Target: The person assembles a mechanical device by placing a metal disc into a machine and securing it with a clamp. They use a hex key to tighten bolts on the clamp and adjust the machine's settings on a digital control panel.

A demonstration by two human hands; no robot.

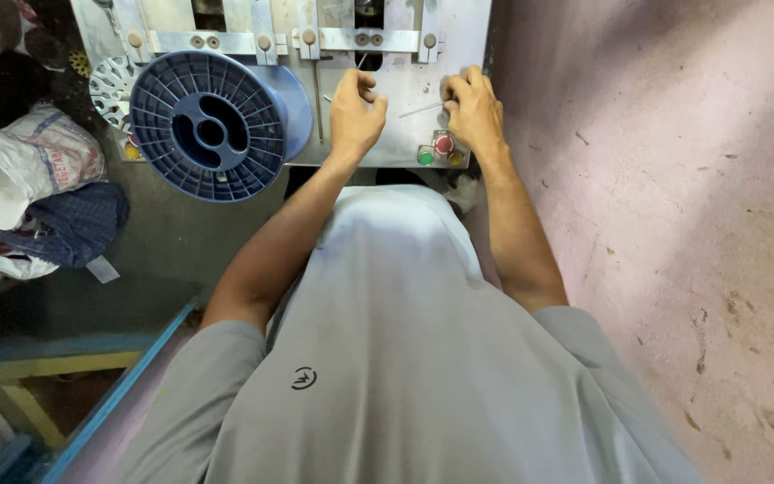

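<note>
Left hand (354,109): fingers curled, pinching a thin wire end above the pale grey metal machine panel (387,148).
Right hand (471,109): grasping the thin straight metal wire (420,109).
Progress: wire in hand, apparently mid-feed; big blue ribbed plastic spool (210,127) sits alongside.

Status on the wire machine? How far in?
Done: blue spool sits mounted on the machine panel. In hand: left hand and right hand work a thin wire above the buttons. Left: can't tell; no finished pieces visible.

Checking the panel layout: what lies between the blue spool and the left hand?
In the head view, a thin upright metal rod stands on the grey panel between the blue spool and the left hand; otherwise bare panel.
</note>
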